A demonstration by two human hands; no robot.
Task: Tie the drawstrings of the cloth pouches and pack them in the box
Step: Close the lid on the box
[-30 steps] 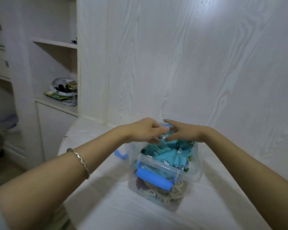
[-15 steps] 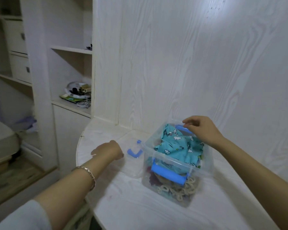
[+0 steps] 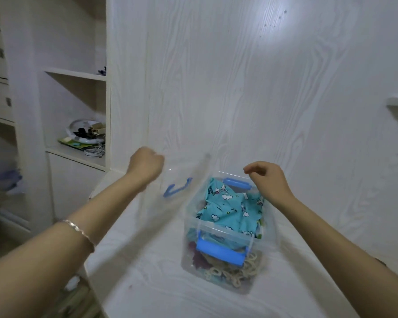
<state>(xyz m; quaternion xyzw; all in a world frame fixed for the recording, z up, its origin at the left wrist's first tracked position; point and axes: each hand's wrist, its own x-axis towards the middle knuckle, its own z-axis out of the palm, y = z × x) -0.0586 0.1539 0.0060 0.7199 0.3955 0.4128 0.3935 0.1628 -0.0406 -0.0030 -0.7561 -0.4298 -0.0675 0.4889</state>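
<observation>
Clear plastic at left: our left hand grips the tilted, blurred lid. 1 teal pouch fills the box to its rim. Right hand hovers loose, empty. Risk: bulging cloth likely jams the lid.

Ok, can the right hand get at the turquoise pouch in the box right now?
Probably yes. The right hand hovers empty just above the far rim of the box, the turquoise pouch lies uncovered on top, and the left hand holds the clear lid off to the left.
</observation>
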